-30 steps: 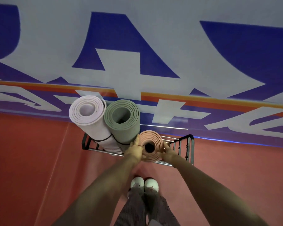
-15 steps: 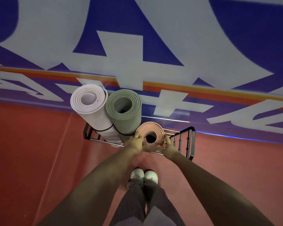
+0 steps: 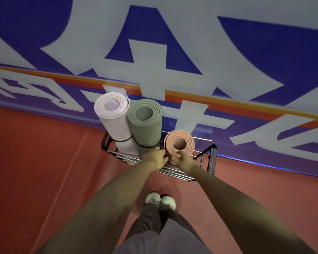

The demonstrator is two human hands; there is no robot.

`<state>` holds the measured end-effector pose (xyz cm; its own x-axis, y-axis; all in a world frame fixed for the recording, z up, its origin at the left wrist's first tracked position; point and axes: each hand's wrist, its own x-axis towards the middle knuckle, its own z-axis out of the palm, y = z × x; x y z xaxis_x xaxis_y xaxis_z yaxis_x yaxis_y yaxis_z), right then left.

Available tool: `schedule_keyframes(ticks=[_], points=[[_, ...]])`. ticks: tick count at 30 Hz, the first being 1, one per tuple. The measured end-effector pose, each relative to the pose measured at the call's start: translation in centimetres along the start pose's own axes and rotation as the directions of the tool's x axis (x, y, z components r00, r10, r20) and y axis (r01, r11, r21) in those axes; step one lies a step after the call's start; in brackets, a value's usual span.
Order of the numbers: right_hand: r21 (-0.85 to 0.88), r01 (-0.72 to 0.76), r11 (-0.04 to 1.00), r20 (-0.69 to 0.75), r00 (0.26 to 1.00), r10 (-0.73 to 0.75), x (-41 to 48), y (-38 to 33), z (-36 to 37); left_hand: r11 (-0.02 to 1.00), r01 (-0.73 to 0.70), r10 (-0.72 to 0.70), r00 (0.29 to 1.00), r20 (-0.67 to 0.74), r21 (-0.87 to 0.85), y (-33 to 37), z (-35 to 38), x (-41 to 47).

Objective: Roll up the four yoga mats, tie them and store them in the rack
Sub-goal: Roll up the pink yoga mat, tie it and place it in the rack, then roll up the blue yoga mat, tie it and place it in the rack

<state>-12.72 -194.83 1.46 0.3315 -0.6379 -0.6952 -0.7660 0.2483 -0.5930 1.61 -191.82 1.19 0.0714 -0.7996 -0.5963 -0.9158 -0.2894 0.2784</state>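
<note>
Looking straight down at the rack (image 3: 212, 159), which sits on the red floor (image 3: 35, 171) mid-frame, right up against the bottom of the blue-and-white wall banner (image 3: 173, 43). Three rolled mats stand on end in it. The lilac mat (image 3: 111, 114) is furthest left and the green mat (image 3: 145, 123) is pressed against its right side. Each of those has a thin black strap (image 3: 122, 142) around it low down. The peach mat (image 3: 179, 143) is to the right of the green one and sits lower in the frame. I can't tell if those two actually touch, because my left hand (image 3: 155, 156) covers that spot.

Both hands are on the peach mat. My left fingers are curled around its left side just below the rim. My right hand (image 3: 184, 159) has it from the near side, thumb hooked up onto the edge of the roll, and the rest of those fingers are tucked round the mat out of sight.

Stuff I can't make out:
- the bottoms of all three mats, which are hidden down in the rack
- whether the peach one has a strap on it
- the rack's near rail, which is partly behind my wrists

My forearms run off the bottom edge, and my white shoes (image 3: 160, 199) peek out between them.
</note>
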Motion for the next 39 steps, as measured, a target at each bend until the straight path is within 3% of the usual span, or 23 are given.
schedule_keyframes(ticks=[18,25,34,39], points=[[0.086,0.099,0.991,-0.203,0.976,-0.080,-6.7,1.7,-2.8,0.979,-0.104,0.092,0.993,-0.077,-0.176,5.7,-1.2,-3.9],[0.139,0.119,0.983,-0.343,0.937,-0.065,-11.4,1.5,-1.3,0.960,-0.219,0.213,0.976,-0.052,-0.172,6.7,-1.4,-7.1],[0.408,0.123,0.904,-0.568,0.810,0.146,-21.2,7.1,4.5,0.910,-0.406,0.411,0.910,0.054,-0.086,11.3,3.7,-13.4],[0.548,0.082,0.832,-0.636,0.686,0.352,-29.5,13.9,6.4,0.819,-0.572,0.569,0.804,0.174,-0.034,17.9,9.4,-18.8]])
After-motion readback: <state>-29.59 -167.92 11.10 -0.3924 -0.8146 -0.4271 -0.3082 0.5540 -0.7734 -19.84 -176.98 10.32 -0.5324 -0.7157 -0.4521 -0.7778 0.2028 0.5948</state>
